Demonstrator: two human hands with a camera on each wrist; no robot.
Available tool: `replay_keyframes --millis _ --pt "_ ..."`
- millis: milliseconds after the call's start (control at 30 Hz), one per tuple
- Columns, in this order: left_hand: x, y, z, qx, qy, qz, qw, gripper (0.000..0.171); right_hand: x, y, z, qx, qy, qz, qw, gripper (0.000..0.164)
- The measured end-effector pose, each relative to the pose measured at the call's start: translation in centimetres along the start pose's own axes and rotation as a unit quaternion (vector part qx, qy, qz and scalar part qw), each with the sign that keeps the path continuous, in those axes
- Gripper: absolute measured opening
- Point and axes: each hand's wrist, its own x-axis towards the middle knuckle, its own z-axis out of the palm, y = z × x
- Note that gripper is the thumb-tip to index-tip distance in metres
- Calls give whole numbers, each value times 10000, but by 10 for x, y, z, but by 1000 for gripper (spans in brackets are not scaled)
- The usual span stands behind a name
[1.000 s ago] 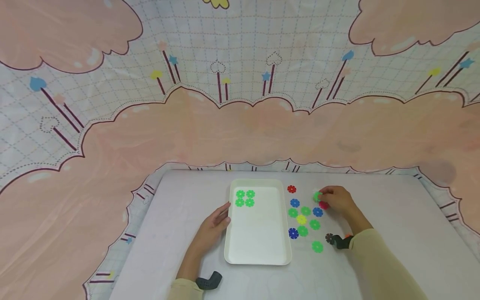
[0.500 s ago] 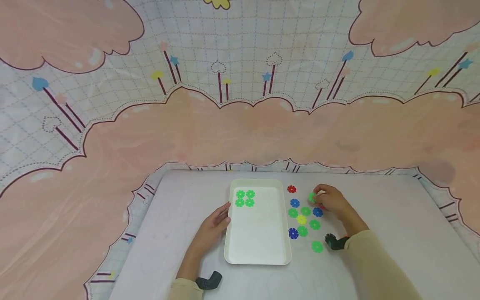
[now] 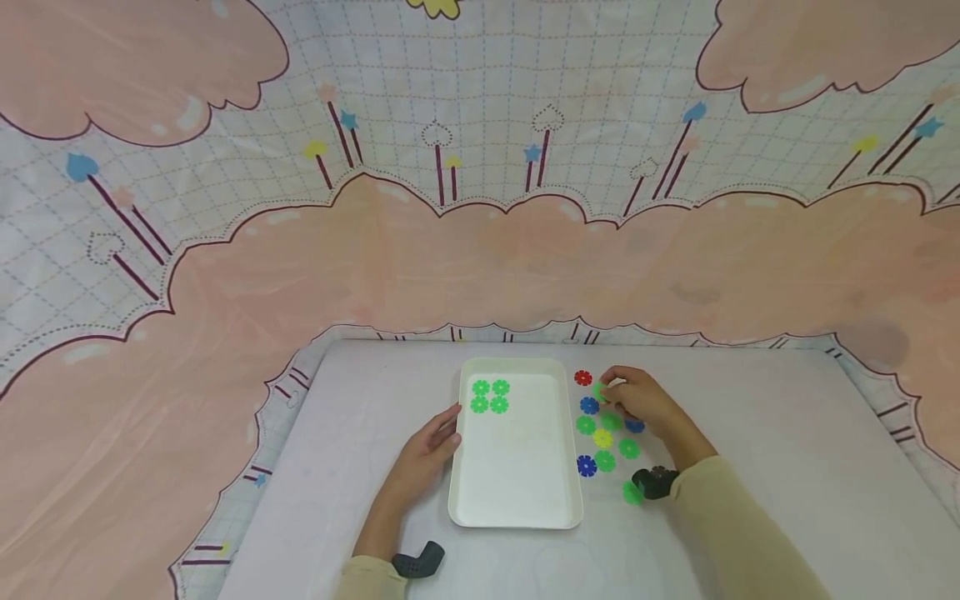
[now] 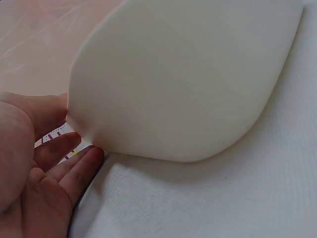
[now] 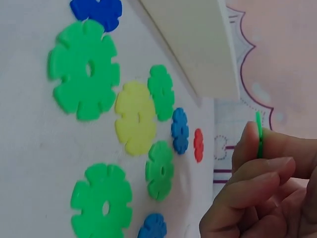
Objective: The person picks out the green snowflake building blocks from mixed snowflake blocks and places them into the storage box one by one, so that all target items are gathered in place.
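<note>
My right hand (image 3: 647,404) pinches a green snowflake disc (image 5: 259,133) edge-on between thumb and finger, raised over the loose discs right of the tray. At the left side of a white rectangular tray (image 3: 517,483), my left hand (image 3: 420,462) touches the wall with its thumb and fingertips, the fingers fairly straight. Several green discs, one of them at the corner (image 3: 481,387), lie in a two-by-two block at the tray's far left. In the left wrist view, the tray's outer wall (image 4: 173,89) fills most of the picture beside the fingers.
Loose discs lie on the white table right of the tray: several green ones (image 3: 604,461), a yellow disc (image 3: 602,438), blue discs (image 3: 588,406) and a red disc (image 3: 582,377). A dark disc sits partly behind the black right wrist device (image 3: 654,483). A patterned cloth (image 3: 480,267) rises behind.
My right hand has moved left toward the tray, carrying the green snowflake disc away from the red disc at the right. The left hand and tray have stayed still.
</note>
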Motion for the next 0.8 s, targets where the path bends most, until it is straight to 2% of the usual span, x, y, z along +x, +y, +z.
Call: replay_keyframes --millis 400,600,800 --pt "0 1 0 -4 -11 7 10000 52 -4 -19 16 365 -343 -239 9985 34" --pt "0 0 0 12 7 -26 10000 52 -4 -29 26 788 -419 -282 9956 31" --pt "0 1 1 6 24 -41 10000 51 -2 -36 36 911 -490 -433 9937 31"
